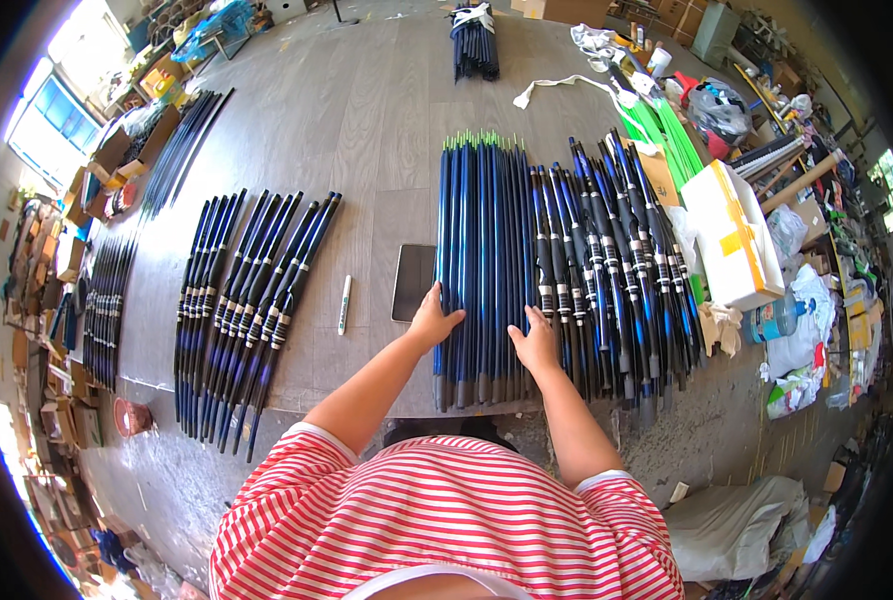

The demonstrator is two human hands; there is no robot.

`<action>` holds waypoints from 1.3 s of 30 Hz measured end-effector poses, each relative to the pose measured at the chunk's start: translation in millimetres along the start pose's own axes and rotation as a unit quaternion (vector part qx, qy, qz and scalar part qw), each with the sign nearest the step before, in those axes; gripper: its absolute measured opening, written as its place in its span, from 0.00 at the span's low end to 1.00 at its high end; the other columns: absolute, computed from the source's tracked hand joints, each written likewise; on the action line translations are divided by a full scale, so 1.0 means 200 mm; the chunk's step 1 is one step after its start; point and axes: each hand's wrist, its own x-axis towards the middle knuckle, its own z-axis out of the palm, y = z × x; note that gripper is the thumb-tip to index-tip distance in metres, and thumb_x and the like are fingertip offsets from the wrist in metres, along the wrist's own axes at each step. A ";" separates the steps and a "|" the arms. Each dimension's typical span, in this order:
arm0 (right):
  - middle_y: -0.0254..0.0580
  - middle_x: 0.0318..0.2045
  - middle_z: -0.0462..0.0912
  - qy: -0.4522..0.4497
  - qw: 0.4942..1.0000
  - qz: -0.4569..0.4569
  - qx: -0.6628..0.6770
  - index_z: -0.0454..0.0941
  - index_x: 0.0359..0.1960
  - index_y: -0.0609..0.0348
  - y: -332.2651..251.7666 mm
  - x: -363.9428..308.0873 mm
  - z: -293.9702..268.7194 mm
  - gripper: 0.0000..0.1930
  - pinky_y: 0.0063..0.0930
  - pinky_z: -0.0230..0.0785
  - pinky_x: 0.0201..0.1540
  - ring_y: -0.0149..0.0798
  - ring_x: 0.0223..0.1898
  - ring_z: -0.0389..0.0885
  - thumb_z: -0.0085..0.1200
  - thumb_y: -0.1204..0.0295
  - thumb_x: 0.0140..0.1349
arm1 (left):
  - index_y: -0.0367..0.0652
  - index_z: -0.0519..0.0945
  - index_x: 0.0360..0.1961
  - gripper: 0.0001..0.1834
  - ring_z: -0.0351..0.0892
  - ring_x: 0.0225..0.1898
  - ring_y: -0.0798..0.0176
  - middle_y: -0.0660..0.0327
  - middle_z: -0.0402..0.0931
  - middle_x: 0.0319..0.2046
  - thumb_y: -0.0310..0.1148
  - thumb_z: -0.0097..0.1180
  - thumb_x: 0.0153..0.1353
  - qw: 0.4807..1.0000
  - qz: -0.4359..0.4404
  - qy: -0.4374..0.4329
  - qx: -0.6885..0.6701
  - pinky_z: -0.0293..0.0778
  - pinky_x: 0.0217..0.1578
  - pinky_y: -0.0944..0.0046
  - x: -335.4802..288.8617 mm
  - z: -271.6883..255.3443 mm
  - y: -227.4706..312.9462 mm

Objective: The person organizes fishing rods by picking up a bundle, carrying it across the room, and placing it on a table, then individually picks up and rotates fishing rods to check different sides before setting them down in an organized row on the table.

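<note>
A row of slim dark-blue fishing rod sections point(482, 230) with bright green tips lies side by side on the table in front of me. At its left edge is my left hand point(433, 320), thumb spread over the rods and fingers along the outer side. My right hand point(536, 340) touches the row's right edge, with thumb and fingers apart. Neither hand wraps around a rod. Directly right of it lies a wide group of black-and-blue fishing rods point(617, 270) with silver-banded handles. A dark smartphone point(413, 283) lies beside my left hand.
On the left are more fishing rods point(252, 300) and a white marker pen point(345, 304). A tied dark bundle point(475, 45) stands out at the far edge. To the right are a white box point(732, 235), green rods point(675, 140) and a large water bottle point(775, 318).
</note>
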 end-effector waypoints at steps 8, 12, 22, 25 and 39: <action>0.57 0.58 0.62 0.051 0.997 -0.050 0.012 0.64 0.55 0.66 0.10 -0.36 0.06 0.28 0.37 0.58 0.57 0.54 0.57 0.63 0.53 0.62 0.56 | 0.38 0.39 0.65 0.44 0.39 0.67 0.55 0.51 0.40 0.66 0.28 0.54 0.55 0.990 0.087 -0.023 -0.112 0.42 0.63 0.63 -0.02 0.13 -0.16; 0.56 0.58 0.63 0.084 0.995 -0.058 0.022 0.64 0.56 0.66 0.11 -0.44 0.08 0.28 0.38 0.58 0.58 0.53 0.58 0.63 0.52 0.62 0.57 | 0.41 0.38 0.66 0.42 0.39 0.67 0.57 0.53 0.39 0.66 0.22 0.50 0.56 0.986 0.110 -0.027 -0.118 0.42 0.63 0.64 -0.01 0.18 -0.13; 0.55 0.58 0.62 0.095 0.988 -0.121 -0.007 0.64 0.56 0.65 -0.04 -0.42 -0.01 0.26 0.38 0.56 0.59 0.53 0.58 0.61 0.52 0.65 0.57 | 0.31 0.60 0.57 0.33 0.54 0.61 0.43 0.41 0.52 0.60 0.38 0.55 0.54 0.975 0.163 -0.013 0.151 0.54 0.60 0.58 -0.09 0.01 -0.06; 0.54 0.57 0.63 0.089 0.985 -0.145 -0.002 0.65 0.54 0.64 -0.08 -0.45 0.02 0.24 0.40 0.56 0.59 0.52 0.58 0.62 0.52 0.67 0.56 | 0.31 0.65 0.54 0.28 0.58 0.60 0.45 0.45 0.57 0.59 0.35 0.54 0.55 0.972 0.185 -0.021 0.147 0.57 0.59 0.57 -0.17 -0.06 -0.14; 0.46 0.35 0.80 0.139 0.986 -0.073 0.060 0.74 0.44 0.61 0.19 -0.86 -0.03 0.13 0.35 0.71 0.40 0.46 0.35 0.79 0.50 0.72 0.58 | 0.31 0.51 0.61 0.41 0.48 0.64 0.46 0.45 0.53 0.60 0.36 0.58 0.50 0.960 0.154 0.104 0.211 0.49 0.63 0.57 -0.26 -0.31 -0.46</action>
